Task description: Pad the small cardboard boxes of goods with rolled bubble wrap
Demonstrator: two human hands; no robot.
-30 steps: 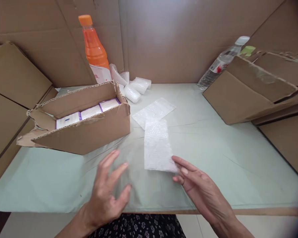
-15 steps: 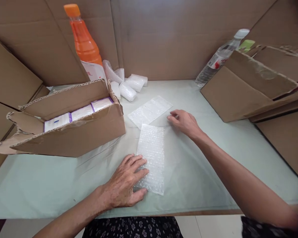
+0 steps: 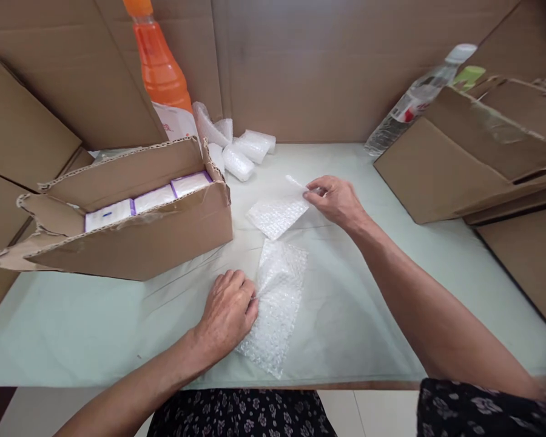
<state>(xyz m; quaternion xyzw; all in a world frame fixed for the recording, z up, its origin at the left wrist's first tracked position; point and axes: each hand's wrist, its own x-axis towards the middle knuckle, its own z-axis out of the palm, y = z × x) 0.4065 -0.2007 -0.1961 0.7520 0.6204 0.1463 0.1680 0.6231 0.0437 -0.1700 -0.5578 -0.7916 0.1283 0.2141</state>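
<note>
My left hand (image 3: 227, 312) rests on the pale green table top, its fingers curled on the left edge of a near bubble-wrap sheet (image 3: 277, 303), which lies flat and slanted. My right hand (image 3: 337, 200) reaches further back and pinches the far corner of a second bubble-wrap sheet (image 3: 276, 215), lifting that corner off the table. An open cardboard box (image 3: 131, 237) to the left holds white packets with purple edges (image 3: 150, 199).
Several rolled bubble-wrap bundles (image 3: 243, 155) lie at the back beside an orange bottle (image 3: 161, 67). A clear water bottle (image 3: 414, 100) leans behind flattened cardboard boxes (image 3: 464, 158) on the right. Cardboard walls surround the table (image 3: 391, 285).
My left hand came down onto the near sheet and curled on its edge. My right hand left that sheet, reached back, and lifted the far sheet's corner.
</note>
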